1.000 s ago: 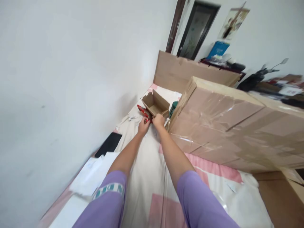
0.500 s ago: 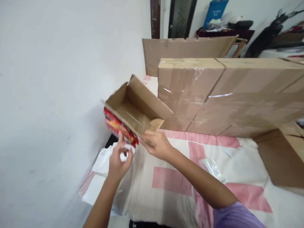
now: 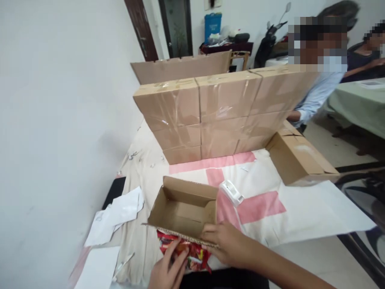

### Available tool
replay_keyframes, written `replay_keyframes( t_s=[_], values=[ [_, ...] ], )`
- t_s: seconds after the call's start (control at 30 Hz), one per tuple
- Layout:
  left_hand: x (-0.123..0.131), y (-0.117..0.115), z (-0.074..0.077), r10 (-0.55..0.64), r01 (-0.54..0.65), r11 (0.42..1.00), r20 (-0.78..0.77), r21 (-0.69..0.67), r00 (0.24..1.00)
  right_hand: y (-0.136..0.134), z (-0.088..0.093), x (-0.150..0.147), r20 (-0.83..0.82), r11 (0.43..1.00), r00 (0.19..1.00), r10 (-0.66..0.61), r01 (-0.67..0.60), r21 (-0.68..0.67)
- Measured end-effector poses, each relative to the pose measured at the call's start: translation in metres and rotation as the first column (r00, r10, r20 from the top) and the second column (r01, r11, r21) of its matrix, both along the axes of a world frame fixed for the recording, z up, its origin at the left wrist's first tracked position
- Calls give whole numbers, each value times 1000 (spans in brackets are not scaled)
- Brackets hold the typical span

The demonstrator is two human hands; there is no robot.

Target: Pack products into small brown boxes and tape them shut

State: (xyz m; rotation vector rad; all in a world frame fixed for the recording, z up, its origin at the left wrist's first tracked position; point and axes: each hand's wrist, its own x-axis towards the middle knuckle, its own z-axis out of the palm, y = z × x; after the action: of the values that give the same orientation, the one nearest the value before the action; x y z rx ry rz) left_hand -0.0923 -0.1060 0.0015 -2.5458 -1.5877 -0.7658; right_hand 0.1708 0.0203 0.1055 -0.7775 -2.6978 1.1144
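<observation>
An open cardboard box (image 3: 183, 210) with nothing visible inside rests near the front edge of the cloth-covered surface. My right hand (image 3: 224, 243) pinches its near right wall, fingers inside and thumb outside. Red printed packaging (image 3: 195, 257) lies against the outside of the near wall. My left hand (image 3: 170, 267) presses on that packaging with its fingers extended and slightly apart. A white tape dispenser (image 3: 231, 192) lies just beyond the box's right end.
Taped cardboard boxes (image 3: 222, 116) form a wall across the back. Another open box (image 3: 300, 156) stands at right. White papers (image 3: 120, 212) lie at left beside the wall. A person in a light blue sleeve (image 3: 323, 90) is behind the boxes; another sits farther right.
The view has swung right, bringing two people into sight. The box, tilted and held up before, is now lower and closer to me, with the red packaging still against its side.
</observation>
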Motion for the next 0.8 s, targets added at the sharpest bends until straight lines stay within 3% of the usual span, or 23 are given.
replay_keyframes(
  t_s=[0.13, 0.2, 0.3, 0.43, 0.53, 0.6, 0.7, 0.8],
  values=[
    [-5, 28, 21, -106, 87, 991, -214, -97, 971, 9, -5, 11, -16, 987, 991, -131, 132, 91],
    [-8, 38, 28, -129, 94, 987, -295, -132, 947, 14, -4, 13, 35, 978, 992, -120, 113, 175],
    [-9, 44, 31, -95, 10, 974, -369, -225, 925, 22, 3, 11, 154, 948, 983, -102, 50, 313],
    [-12, 39, 21, -100, -3, 944, -294, -330, 951, 30, 9, 7, 223, 912, 972, -80, -18, 409],
    [-21, 32, 13, -92, 25, 939, -180, -344, 979, 33, 5, 11, 156, 903, 986, -62, -11, 430],
    [-28, 25, 15, -72, 36, 948, -103, -316, 992, 33, -1, 18, 84, 900, 994, -76, 32, 434],
    [-32, 12, 42, -94, 86, 953, -13, -292, 996, 28, -12, 30, -68, 897, 989, -134, 151, 415],
    [-34, -6, 88, -84, 105, 953, 85, -286, 993, 21, -24, 40, -304, 871, 927, -218, 325, 368]
  ],
)
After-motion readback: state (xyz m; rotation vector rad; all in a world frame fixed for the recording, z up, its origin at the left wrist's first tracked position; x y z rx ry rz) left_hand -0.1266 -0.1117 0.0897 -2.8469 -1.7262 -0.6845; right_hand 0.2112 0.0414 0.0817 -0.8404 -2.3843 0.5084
